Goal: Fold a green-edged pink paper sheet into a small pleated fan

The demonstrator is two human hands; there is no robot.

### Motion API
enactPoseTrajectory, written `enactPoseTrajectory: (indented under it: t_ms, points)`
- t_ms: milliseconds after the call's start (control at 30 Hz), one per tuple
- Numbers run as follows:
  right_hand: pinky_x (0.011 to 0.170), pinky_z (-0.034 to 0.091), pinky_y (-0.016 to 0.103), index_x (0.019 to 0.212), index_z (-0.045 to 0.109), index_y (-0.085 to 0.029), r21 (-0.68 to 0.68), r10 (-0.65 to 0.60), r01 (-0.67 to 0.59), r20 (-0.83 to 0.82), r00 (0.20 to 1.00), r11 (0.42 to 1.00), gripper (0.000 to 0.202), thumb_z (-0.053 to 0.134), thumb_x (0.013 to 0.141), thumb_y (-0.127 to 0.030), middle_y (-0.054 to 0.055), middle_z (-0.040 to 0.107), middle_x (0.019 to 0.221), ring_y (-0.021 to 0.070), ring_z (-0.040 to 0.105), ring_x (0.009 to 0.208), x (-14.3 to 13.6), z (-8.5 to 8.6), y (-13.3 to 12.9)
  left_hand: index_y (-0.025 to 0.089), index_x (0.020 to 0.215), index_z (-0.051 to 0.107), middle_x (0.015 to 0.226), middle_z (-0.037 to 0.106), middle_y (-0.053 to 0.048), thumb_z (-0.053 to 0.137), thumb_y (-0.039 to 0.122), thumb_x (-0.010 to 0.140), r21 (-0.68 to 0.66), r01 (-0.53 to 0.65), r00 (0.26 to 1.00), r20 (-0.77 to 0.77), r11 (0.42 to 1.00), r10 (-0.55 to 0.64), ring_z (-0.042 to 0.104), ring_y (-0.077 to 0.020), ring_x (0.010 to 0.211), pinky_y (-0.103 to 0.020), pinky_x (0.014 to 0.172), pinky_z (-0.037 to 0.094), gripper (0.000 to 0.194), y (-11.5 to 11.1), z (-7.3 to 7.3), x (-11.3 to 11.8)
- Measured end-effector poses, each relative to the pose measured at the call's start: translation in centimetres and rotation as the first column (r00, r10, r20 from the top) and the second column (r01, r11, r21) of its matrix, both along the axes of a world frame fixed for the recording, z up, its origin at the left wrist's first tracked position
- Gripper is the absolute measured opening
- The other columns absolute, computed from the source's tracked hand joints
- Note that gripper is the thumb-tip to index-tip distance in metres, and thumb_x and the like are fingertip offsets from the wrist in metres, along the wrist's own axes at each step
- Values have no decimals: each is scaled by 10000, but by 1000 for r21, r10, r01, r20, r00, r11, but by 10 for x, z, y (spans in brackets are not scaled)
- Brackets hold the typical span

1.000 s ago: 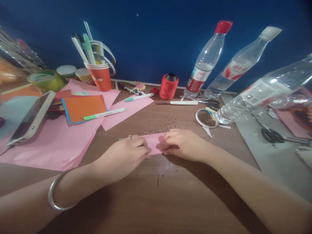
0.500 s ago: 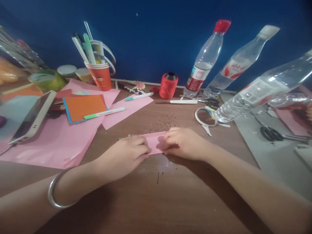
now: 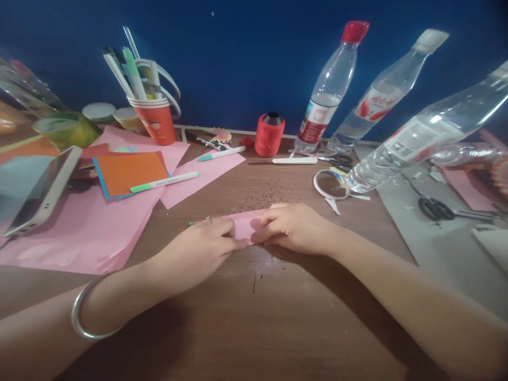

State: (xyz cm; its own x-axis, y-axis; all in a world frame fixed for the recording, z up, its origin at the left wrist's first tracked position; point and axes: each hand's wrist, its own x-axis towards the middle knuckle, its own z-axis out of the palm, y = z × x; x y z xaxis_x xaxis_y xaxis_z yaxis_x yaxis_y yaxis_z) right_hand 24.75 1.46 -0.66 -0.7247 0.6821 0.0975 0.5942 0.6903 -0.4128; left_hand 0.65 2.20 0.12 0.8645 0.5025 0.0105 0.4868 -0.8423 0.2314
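Head: L hand [image 3: 202, 248] + R hand [image 3: 296, 228] grip pink strip [image 3: 246, 225] ends.

Blue wall [image 3: 238, 69] behind a brown table [image 3: 286, 323].
From my end I see the wall deep blue, darkest at the top right, with a pale speck [image 3: 212, 14] high up. A thin light strip [image 3: 242, 130] runs along its foot. Soft glare [image 3: 270, 263] touches the wood grain, and shadows darken the near side.
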Motion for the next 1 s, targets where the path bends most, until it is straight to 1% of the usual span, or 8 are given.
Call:
enactPoseTrajectory:
  t_ms: [233,300,400,567,733,867,933,1000]
  points:
    - [681,362,256,965,689,-335,-17,22,-22,40,999,1000,166,545,885,-317,-33,653,920,144,514,810,1,3,1,354,1142,596,968,591,-17,435,131,883,50,35,999,-35,998,-34,565,-185,916,-328,805,443,378,1,0,-1]
    - [675,358,258,969,689,-331,-14,29,-28,65,997,1000,170,542,888,-311,-25,652,908,147,511,804,0,5,1,343,1124,608,952,592,-19,411,126,889,57,35,999,-40,998,-32,566,-182,882,-320,778,445,376,0,-1,-1]
    - [643,345,256,995,686,-337,2,31,-32,106,994,999,182,541,889,-307,-19,644,869,150,502,791,0,8,-1,304,1107,617,885,594,-27,377,109,886,96,26,993,-114,995,-15,570,-192,802,-328,717,458,381,-3,1,0]
    - [613,327,256,1037,670,-355,12,37,-39,118,992,999,205,517,905,-322,-25,640,898,150,488,797,0,7,-1,242,1154,574,868,600,-36,386,0,786,194,133,977,-189,972,-96,580,-216,782,-366,701,479,479,-5,5,0]
    - [653,345,257,1027,681,-333,2,44,-45,110,993,999,205,517,906,-309,-14,642,893,153,494,828,-1,5,0,140,1086,601,849,634,-47,384,-19,759,299,216,971,-164,929,-173,585,-226,771,-359,665,494,423,-10,7,3]
    - [664,355,261,1019,687,-323,1,48,-48,93,995,999,221,495,918,-285,-7,647,880,156,498,831,-2,6,-1,102,998,629,815,651,-70,343,-34,770,406,172,983,-132,897,-129,589,-210,713,-325,594,492,390,-21,5,-3]
    - [664,360,260,1001,694,-315,-9,43,-43,93,995,999,215,508,908,-261,-5,649,900,157,503,840,-2,7,-2,95,978,634,818,657,-83,325,-34,789,471,142,989,-103,871,-106,595,-204,729,-297,570,484,384,-26,3,-12]
    - [665,364,259,991,696,-311,-22,42,-40,95,995,999,205,529,894,-243,-5,650,925,158,508,850,-2,8,-2,84,1015,621,848,664,-91,320,-35,801,527,118,993,-72,842,-94,601,-204,774,-283,580,486,388,-30,1,-25]
